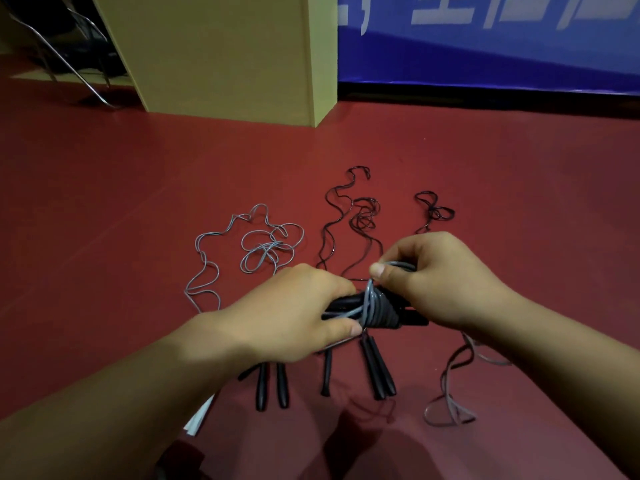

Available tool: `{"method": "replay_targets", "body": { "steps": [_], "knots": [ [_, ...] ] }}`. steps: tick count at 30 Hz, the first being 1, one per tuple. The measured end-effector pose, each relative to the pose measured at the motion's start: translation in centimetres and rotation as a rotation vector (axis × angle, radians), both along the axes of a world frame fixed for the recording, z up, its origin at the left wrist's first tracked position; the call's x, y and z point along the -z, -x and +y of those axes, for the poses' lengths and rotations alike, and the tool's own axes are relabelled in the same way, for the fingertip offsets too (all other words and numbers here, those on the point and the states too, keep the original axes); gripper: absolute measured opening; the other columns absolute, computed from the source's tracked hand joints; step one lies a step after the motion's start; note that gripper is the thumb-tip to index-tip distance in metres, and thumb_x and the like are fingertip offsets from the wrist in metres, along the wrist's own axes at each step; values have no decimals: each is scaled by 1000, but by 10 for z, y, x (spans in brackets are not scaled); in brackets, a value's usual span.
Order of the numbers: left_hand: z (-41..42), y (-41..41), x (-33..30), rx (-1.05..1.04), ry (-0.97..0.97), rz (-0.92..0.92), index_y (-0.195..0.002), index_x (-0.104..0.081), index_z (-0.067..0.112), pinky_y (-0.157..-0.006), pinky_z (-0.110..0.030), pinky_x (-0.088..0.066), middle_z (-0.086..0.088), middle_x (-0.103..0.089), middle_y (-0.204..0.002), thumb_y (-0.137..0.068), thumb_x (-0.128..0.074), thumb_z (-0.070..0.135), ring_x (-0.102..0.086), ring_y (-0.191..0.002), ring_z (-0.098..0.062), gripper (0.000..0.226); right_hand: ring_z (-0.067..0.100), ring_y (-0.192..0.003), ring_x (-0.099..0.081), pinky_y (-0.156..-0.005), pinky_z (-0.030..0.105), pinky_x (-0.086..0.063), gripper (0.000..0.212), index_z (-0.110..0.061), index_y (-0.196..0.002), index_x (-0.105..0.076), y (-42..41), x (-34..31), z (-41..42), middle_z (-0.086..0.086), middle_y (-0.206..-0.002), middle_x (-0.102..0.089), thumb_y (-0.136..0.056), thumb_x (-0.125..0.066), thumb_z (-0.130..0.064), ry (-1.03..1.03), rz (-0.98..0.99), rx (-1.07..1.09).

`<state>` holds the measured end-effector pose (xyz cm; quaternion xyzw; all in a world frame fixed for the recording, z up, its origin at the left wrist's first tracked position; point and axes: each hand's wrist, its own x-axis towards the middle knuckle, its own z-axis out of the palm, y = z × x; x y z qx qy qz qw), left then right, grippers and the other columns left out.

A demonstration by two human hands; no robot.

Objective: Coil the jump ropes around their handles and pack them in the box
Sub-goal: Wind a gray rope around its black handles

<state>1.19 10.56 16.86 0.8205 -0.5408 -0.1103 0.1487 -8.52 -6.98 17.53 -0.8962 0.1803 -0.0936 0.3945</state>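
My left hand (294,313) grips a pair of black handles (381,315) held level above the floor, with grey rope (369,301) wound several turns around them. My right hand (436,275) pinches that grey rope just above the handles. The rope's loose tail (450,393) hangs down to the floor at the right. On the floor lie another grey jump rope (258,249) with black handles (272,388), and black jump ropes (362,220) with handles (379,372). No box is in view.
The floor (121,202) is dark red. A yellow cabinet (228,53) stands at the back, a blue banner (502,46) to its right, and metal chair legs (62,53) at the back left. A white sheet edge (199,419) shows under my left forearm.
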Motion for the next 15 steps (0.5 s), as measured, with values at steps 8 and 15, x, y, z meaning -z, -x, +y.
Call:
{"method": "replay_targets", "body": {
  "steps": [8, 15],
  "knots": [
    [4, 2, -5, 86, 11, 321, -92, -63, 16, -63, -34, -45, -3, -59, -73, -91, -67, 30, -51, -65, -15, 14, 5, -46, -44, -48, 20, -38, 37, -13, -71, -70, -4, -9, -13, -9, -49, -55, -59, -87, -44, -109, 22, -16],
    [10, 4, -15, 116, 121, 837, -107, -62, -1, -75, -40, -45, -16, -59, -87, -91, -65, 15, -52, -84, -15, 23, 15, -53, -51, -48, 24, -41, 56, -2, -79, -69, -1, -24, -26, 6, -60, -60, -53, -80, -51, -301, 170, -158]
  ]
}}
